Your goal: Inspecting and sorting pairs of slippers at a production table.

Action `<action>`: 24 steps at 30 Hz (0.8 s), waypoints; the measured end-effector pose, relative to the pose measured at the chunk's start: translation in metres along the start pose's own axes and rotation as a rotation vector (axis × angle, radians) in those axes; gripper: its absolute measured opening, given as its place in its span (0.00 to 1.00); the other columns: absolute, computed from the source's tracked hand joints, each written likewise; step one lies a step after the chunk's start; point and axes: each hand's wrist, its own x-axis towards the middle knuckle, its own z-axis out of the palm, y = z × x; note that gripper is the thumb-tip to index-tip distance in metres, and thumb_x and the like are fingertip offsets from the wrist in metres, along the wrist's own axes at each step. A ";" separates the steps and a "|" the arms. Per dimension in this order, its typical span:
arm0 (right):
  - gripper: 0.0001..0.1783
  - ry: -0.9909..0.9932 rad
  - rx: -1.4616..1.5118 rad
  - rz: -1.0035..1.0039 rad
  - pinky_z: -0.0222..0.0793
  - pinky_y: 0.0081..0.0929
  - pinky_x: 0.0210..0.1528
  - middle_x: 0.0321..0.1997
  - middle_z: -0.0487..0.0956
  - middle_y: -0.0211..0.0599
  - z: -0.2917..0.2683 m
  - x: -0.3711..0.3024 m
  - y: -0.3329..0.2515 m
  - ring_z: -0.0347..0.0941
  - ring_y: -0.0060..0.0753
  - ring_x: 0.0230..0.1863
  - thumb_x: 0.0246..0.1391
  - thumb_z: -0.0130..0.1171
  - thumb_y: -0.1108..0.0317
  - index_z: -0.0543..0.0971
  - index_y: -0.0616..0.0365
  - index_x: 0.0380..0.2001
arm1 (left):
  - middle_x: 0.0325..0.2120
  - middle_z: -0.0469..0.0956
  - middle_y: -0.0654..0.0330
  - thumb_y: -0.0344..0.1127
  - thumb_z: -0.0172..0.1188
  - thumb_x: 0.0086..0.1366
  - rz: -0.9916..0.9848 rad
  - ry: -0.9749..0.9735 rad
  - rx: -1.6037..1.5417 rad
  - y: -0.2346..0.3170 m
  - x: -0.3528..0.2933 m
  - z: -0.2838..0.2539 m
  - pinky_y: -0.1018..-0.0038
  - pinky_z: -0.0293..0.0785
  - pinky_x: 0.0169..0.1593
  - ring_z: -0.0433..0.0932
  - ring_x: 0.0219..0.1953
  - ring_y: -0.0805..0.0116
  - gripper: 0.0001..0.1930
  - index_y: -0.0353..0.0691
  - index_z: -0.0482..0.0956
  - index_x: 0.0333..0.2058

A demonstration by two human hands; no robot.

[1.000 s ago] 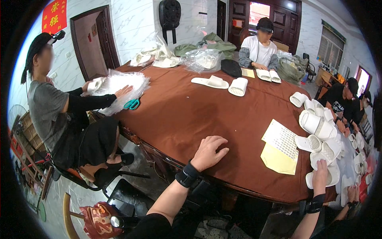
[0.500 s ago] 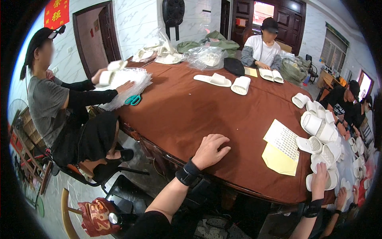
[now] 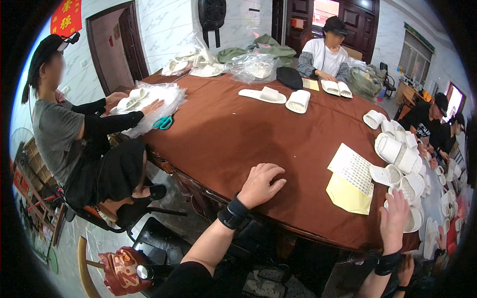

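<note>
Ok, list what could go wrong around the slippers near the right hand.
The white slippers overlap in a loose heap beside the right hand, so a bump might send one sliding. The white sheet lies close against that heap, so it could get creased or dragged.

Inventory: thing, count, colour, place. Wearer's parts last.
Table: 1, brown-covered, centre.
Slippers: many, white, piled right; others far centre, left.
Gridded sheet: 1, white, right of centre.
Paper: 2, yellow, adjoining gridded sheet; far side.
Scissors: 1, teal, left.
Plastic: several, clear, left, far side.
Cap-like item: 1, black, far side.
Sacks: at least 2, green, far side.
Poster: 1, red, upper-left wall.
Doors: several, dark brown, background.
Bag: 1, reddish-brown, lower left.
Co-workers: at least 4, mixed clothing, left, far, right.
Wristbands: 2, black, wearer's wrists.
Left grip: 1, bare, at near table edge.
Right grip: 1, bare, by piled slippers.
</note>
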 end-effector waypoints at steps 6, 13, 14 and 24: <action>0.19 -0.002 0.212 -0.218 0.50 0.54 0.70 0.58 0.73 0.50 -0.008 0.017 -0.076 0.63 0.54 0.66 0.48 0.63 0.76 0.77 0.63 0.46 | 0.45 0.79 0.56 0.39 0.63 0.62 -0.022 -0.008 0.006 -0.002 -0.003 -0.004 0.62 0.66 0.57 0.73 0.53 0.53 0.14 0.40 0.81 0.44; 0.17 -0.062 0.458 -0.357 0.53 0.53 0.69 0.55 0.75 0.41 0.022 0.017 -0.129 0.67 0.47 0.63 0.49 0.64 0.72 0.79 0.56 0.45 | 0.46 0.79 0.55 0.39 0.63 0.62 -0.019 -0.021 -0.021 0.002 0.001 -0.001 0.62 0.66 0.56 0.73 0.53 0.53 0.14 0.40 0.81 0.44; 0.17 -0.069 0.496 -0.371 0.53 0.52 0.69 0.55 0.75 0.40 0.027 0.017 -0.136 0.67 0.46 0.63 0.50 0.64 0.71 0.79 0.56 0.45 | 0.46 0.79 0.55 0.39 0.63 0.62 -0.027 -0.018 -0.012 0.001 0.000 -0.002 0.62 0.66 0.56 0.73 0.53 0.53 0.14 0.40 0.81 0.44; 0.16 -0.061 0.624 -0.405 0.57 0.49 0.66 0.55 0.75 0.43 0.065 0.023 -0.169 0.68 0.47 0.61 0.53 0.62 0.70 0.78 0.58 0.46 | 0.45 0.80 0.56 0.38 0.63 0.62 -0.012 0.000 -0.017 0.001 0.000 -0.003 0.62 0.66 0.55 0.74 0.52 0.54 0.14 0.39 0.81 0.44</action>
